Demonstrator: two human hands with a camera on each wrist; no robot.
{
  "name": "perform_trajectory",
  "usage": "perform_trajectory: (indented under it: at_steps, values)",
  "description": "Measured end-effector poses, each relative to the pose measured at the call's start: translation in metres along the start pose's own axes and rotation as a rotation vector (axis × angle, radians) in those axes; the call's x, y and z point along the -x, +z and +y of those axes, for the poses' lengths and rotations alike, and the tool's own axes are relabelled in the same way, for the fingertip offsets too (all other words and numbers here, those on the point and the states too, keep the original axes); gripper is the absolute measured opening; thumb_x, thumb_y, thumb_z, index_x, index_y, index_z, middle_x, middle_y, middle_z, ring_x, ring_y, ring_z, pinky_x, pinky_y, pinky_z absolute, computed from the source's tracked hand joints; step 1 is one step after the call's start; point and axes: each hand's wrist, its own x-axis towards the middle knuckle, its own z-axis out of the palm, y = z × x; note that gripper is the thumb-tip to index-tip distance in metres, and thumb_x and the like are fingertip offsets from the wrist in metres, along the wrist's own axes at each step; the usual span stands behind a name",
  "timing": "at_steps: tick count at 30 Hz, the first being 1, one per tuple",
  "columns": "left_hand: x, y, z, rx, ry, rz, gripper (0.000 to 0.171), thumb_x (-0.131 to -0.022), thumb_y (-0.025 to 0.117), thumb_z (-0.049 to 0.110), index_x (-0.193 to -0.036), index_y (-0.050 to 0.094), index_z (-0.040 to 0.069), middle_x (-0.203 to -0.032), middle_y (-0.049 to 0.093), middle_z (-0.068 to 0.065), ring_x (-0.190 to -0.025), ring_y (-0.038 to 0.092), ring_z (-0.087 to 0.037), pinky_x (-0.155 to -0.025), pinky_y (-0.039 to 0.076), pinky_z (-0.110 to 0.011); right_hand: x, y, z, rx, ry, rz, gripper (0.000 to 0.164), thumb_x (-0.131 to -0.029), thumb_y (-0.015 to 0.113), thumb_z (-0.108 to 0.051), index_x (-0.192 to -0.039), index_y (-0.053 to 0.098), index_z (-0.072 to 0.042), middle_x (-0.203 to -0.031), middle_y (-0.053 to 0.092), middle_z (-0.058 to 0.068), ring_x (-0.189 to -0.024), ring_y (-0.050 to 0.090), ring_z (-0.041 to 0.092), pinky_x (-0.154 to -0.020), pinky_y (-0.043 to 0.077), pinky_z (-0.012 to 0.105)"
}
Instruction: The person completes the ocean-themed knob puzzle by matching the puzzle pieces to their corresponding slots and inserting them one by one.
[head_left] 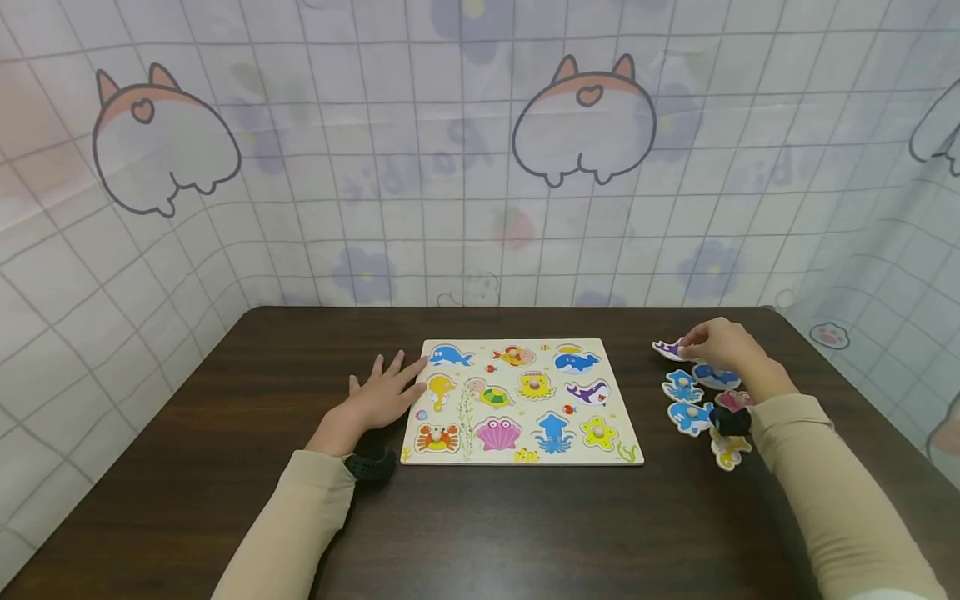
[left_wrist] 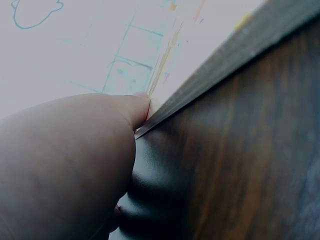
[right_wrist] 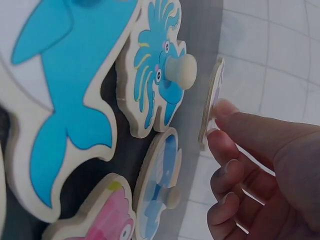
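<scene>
My right hand (head_left: 731, 346) pinches a purple-and-white whale puzzle piece (head_left: 664, 350) between thumb and fingers at the right of the table. Seen from the right wrist, that thin wooden piece (right_wrist: 213, 100) stands nearly edge-on at the fingertips, its knob hidden. My left hand (head_left: 378, 398) lies with spread fingers at the left edge of a sea-animal puzzle board (head_left: 483, 345), fingertips touching it. In the left wrist view the thumb side of the left hand (left_wrist: 70, 150) meets the board's edge (left_wrist: 200, 85). Knobs show on the crab (head_left: 437, 438) and starfish (head_left: 598, 432) in the board.
Loose knobbed pieces lie under and beside the right forearm: a blue squid (head_left: 682, 386), a blue dolphin (head_left: 688, 417), a blue whale (head_left: 717, 377), a pink piece (head_left: 732, 400) and a yellow piece (head_left: 727, 456). Patterned cloth walls (head_left: 465, 250) stand behind the dark table (head_left: 525, 533).
</scene>
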Motion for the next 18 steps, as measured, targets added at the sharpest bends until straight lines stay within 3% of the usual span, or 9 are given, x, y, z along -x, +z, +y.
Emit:
perform_trajectory:
  at_steps: [18]
  values:
    - [-0.001,0.001,-0.001,-0.006,0.000,0.011,0.061,-0.111,0.040,0.042,-0.166,0.024,0.020,-0.169,0.008,-0.022,-0.152,-0.003,-0.051,-0.109,-0.003,-0.080,0.015,-0.002,-0.018,0.029,-0.089,0.054,0.029,-0.099,0.070,-0.022,-0.111,0.074,0.004,-0.102,0.071,0.020,-0.089,0.062,0.034,-0.079,0.051,0.056]
